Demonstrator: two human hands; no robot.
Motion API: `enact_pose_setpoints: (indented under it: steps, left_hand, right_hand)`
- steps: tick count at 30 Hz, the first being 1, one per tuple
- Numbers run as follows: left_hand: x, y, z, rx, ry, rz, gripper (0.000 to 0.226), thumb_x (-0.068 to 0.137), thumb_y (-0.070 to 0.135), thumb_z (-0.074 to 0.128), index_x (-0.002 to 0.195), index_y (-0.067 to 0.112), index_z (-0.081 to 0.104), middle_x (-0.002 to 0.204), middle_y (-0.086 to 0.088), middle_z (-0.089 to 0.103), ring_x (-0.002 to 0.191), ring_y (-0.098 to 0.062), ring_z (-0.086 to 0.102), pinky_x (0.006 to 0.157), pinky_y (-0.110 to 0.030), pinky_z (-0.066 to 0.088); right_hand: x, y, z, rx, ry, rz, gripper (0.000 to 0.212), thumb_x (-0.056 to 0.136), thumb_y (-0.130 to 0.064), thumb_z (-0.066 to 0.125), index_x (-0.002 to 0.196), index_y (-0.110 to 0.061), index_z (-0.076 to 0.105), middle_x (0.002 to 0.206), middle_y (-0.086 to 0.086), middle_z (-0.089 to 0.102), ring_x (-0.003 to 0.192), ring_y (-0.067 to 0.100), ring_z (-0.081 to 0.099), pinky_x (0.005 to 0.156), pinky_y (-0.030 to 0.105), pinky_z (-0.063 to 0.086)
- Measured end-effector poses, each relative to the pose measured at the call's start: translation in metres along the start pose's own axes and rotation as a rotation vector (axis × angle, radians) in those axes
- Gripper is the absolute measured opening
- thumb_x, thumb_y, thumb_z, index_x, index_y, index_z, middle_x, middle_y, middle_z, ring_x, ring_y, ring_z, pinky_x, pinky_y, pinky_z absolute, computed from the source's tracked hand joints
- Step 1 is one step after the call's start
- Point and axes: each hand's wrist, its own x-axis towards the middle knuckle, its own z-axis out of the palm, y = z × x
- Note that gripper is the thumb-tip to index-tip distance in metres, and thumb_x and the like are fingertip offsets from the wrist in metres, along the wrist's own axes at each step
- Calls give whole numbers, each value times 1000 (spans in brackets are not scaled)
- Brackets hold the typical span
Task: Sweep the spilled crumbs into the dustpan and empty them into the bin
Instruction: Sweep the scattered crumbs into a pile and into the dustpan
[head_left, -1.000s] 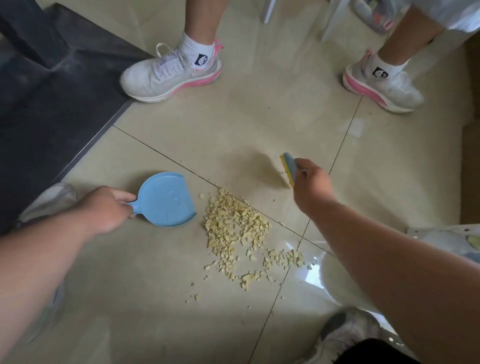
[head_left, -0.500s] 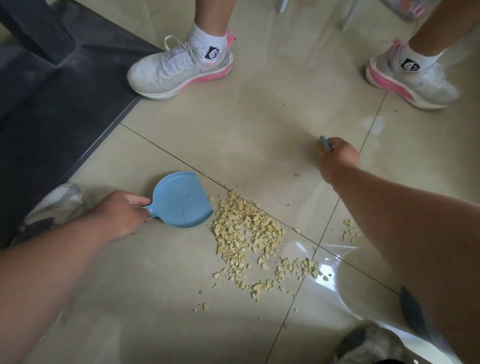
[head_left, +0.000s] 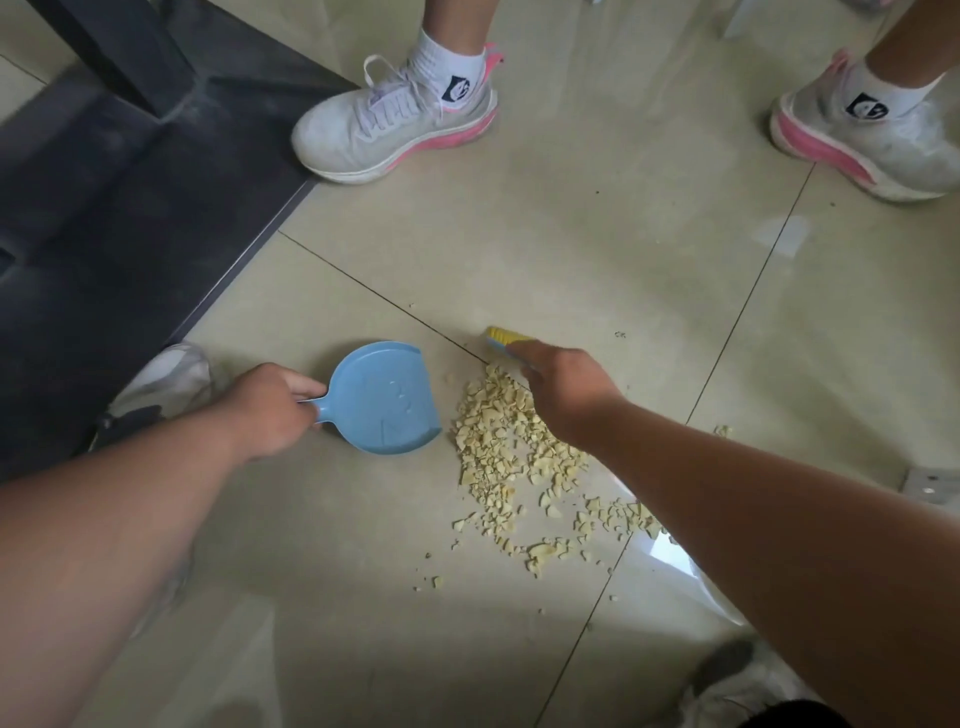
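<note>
A pile of pale yellow crumbs (head_left: 511, 447) lies on the beige tile floor, with loose bits trailing toward me. A small blue dustpan (head_left: 384, 397) lies flat on the floor just left of the pile, its open edge facing the crumbs. My left hand (head_left: 272, 408) grips its short handle. My right hand (head_left: 558, 389) holds a small brush (head_left: 506, 338) with yellow bristles and a blue back, at the far end of the pile. Most of the brush is hidden by my hand. No bin is in view.
Another person's feet in white and pink sneakers stand at the far side, one (head_left: 395, 122) near the dark floor slab (head_left: 119, 218), the other (head_left: 872, 130) at the right. My own shoes (head_left: 166, 384) show at left and bottom. A few stray crumbs (head_left: 722, 430) lie right.
My right hand swung out to the right with the brush, then came back left to the far end of the crumb pile. The dustpan and my left hand stayed beside the pile.
</note>
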Motion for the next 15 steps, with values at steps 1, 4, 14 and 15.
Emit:
enact_pose_setpoints:
  steps: [1, 4, 14, 15]
  left_hand:
    - [-2, -3, -1, 19, -17, -2, 14, 87, 25, 68, 86, 26, 81, 86, 16, 78, 75, -18, 60, 76, -29, 50]
    - [-5, -16, 1, 51, -44, -3, 25, 76, 38, 63, 90, 25, 79, 77, 8, 71, 73, -13, 51, 75, -29, 45]
    - [-3, -20, 4, -28, 53, -49, 22, 89, 22, 76, 107, 31, 83, 101, 11, 83, 104, -14, 75, 95, -31, 57]
    - [-2, -18, -1, -17, 63, -45, 21, 90, 19, 75, 106, 29, 84, 99, 9, 83, 103, -16, 75, 94, -31, 56]
  right_hand:
    - [-7, 0, 4, -15, -34, -17, 49, 108, -16, 40, 142, -49, 50, 104, 3, 68, 50, 17, 60, 39, 26, 48]
    - [-26, 2, 9, -53, -105, -30, 54, 107, -12, 41, 140, -54, 48, 83, -5, 65, 46, 10, 51, 36, 21, 41]
    - [-8, -5, -15, 120, 195, 88, 43, 107, -13, 37, 140, -31, 57, 101, 2, 69, 55, 18, 64, 45, 39, 56]
    - [0, -7, -19, 89, 235, 91, 43, 105, -12, 37, 137, -29, 59, 100, 6, 69, 62, 21, 65, 51, 40, 58]
